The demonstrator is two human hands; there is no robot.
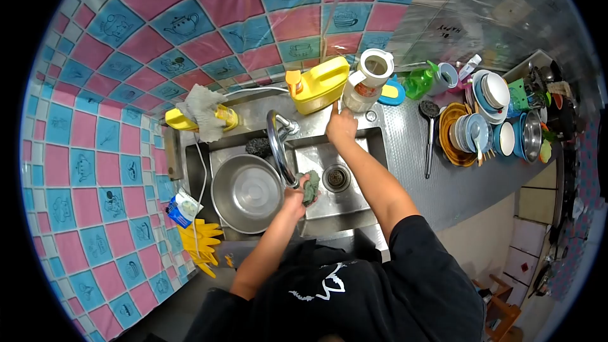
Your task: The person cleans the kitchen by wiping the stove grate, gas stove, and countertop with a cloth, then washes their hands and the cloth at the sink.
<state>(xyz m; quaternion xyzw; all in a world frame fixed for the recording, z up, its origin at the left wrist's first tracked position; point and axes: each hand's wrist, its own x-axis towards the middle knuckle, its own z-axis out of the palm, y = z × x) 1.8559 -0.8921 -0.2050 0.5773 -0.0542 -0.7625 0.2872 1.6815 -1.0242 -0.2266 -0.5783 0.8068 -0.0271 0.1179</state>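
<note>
My left hand (295, 204) is closed around a grey-green cloth (311, 189), just below the curved chrome faucet (278, 145) and over the divider between two sink basins. A large metal pot (247, 193) sits in the left basin, close to that hand. Beyond the right basin (348, 209), my right hand (342, 125) reaches to the back ledge, a finger stretched forward. It is at the base of a white plastic jug (368, 80), beside a yellow bottle with an orange cap (320, 85). Whether it touches either one is unclear.
Yellow rubber gloves (200, 244) and a blue-white packet (183, 208) lie left of the sink. A grey rag (202, 113) hangs over a yellow bottle. To the right are a black-headed brush (429, 133), a green spray bottle (418, 82) and stacked bowls (470, 133).
</note>
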